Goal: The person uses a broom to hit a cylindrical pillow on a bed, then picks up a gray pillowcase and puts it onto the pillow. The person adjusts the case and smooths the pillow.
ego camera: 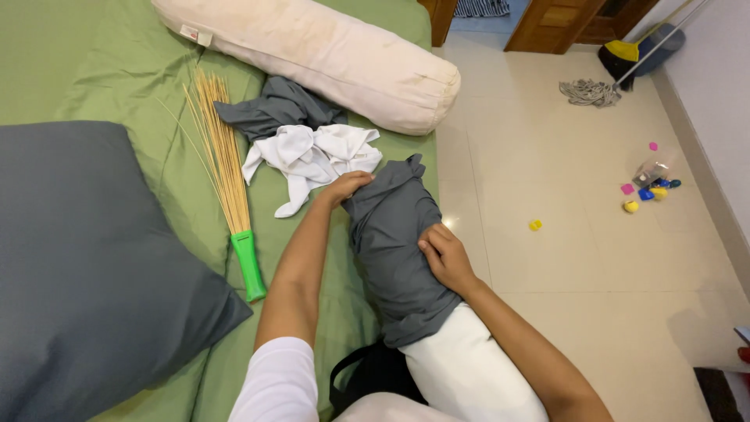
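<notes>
The left hand (348, 187) grips the top of the grey cover (391, 242), fingers curled. The right hand (445, 258) pinches its side, so the white pillow (469, 367) stays snug inside.

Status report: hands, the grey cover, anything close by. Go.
Left hand grips top of grey cover. Right hand presses its side. White bolster half covered. White cloth touching left hand.

I see left hand (345, 187) gripping the top of the grey cover (391, 242), right hand (445, 254) pressed on its side. White pillow (469, 367) sticks out below; stick broom (226, 180) lies beside on the green sheet (94, 70).
</notes>
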